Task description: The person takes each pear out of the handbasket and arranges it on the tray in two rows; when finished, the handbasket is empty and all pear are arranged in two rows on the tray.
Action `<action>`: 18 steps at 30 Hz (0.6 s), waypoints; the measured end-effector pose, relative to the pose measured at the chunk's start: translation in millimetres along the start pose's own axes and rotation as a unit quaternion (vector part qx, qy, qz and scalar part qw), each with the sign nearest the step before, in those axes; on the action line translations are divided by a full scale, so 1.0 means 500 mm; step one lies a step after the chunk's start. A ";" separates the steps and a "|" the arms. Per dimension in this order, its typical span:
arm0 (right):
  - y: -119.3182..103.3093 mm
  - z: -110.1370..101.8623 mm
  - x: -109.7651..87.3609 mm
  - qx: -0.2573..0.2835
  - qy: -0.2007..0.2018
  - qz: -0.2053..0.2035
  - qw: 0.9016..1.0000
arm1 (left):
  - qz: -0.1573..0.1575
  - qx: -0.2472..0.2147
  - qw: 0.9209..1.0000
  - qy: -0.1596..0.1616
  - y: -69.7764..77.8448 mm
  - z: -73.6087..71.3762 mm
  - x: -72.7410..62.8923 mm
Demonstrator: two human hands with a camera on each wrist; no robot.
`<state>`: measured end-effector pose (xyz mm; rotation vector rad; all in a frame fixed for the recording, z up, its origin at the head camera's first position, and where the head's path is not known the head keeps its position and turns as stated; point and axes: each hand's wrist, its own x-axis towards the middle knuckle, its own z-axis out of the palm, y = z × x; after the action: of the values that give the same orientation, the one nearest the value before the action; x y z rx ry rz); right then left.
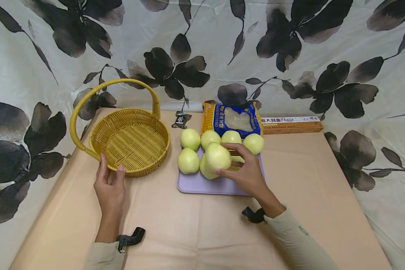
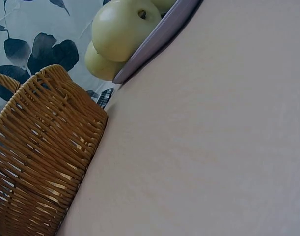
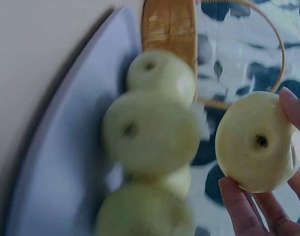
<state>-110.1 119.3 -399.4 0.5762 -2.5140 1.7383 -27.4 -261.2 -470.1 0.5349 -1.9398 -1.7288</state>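
In the head view my right hand (image 1: 244, 168) grips a pale green apple (image 1: 218, 156) between thumb and fingers, raised over the lilac tray (image 1: 202, 187). The right wrist view shows that apple (image 3: 258, 142) in the fingers, its dark hollow facing the camera. Several more apples (image 1: 188, 161) sit on the tray, partly hidden behind the held one. My left hand (image 1: 110, 187) holds the near rim of the round yellow wicker basket (image 1: 131, 142), close to the foot of its tall handle. No fruit lies inside the basket. The left wrist view shows its woven side (image 2: 46, 152), the hand out of sight.
Behind the tray lies a blue and yellow pasta bag (image 1: 237, 120). A long brown box (image 1: 291, 125) lies to its right, and a small black packet (image 1: 181, 120) between basket and bag. A floral cloth (image 1: 222, 45) hangs along the table's back edge.
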 end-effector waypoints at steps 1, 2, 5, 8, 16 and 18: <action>0.008 -0.013 -0.009 -0.003 0.007 0.005 1.000 | -0.002 -0.002 1.000 0.000 0.000 -0.001 0.000; 0.015 -0.026 -0.017 -0.010 0.017 0.009 1.000 | -0.004 -0.004 1.000 -0.001 -0.001 -0.001 -0.001; 0.035 -0.061 -0.038 -0.026 0.041 0.027 0.998 | -0.006 -0.003 1.000 -0.001 -0.003 -0.003 -0.001; 0.048 -0.091 -0.052 -0.048 0.064 0.047 0.996 | -0.004 0.002 1.000 0.002 -0.004 -0.005 -0.002; 0.074 -0.146 -0.069 -0.077 0.102 0.080 0.989 | 0.006 0.011 1.000 0.000 -0.006 -0.004 0.000; 0.086 -0.152 -0.070 -0.102 0.099 0.087 0.986 | 0.007 0.008 1.000 0.000 -0.006 -0.003 0.001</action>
<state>-104.8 211.4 -417.9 0.1677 -2.6198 1.4731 -27.2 -262.9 -473.0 0.5260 -1.9550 -1.7056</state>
